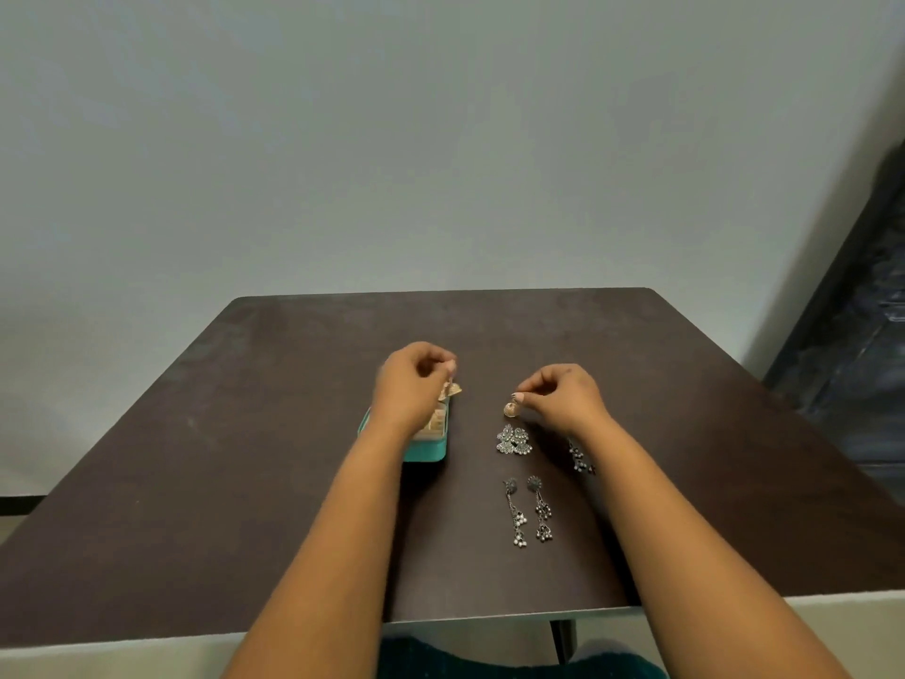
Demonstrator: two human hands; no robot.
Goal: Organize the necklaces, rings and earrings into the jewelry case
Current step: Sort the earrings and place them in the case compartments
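Observation:
A small teal jewelry case (427, 452) stands open on the dark table (274, 433), mostly hidden under my left forearm. My left hand (409, 379) pinches a gold earring (451, 388) just above the case's far end. To the right, my right hand (563, 394) pinches another small gold earring (510, 408) that touches or hangs just over the table. A pair of silver fan-shaped earrings (513, 439) lies below it. Two long silver dangle earrings (530, 512) lie nearer me. Another silver dangle earring (580, 457) shows partly beside my right forearm.
The table's far edge meets a plain pale wall (440, 139). A dark piece of furniture (862, 306) stands at the right. The table's front edge (489, 614) runs just above my lap.

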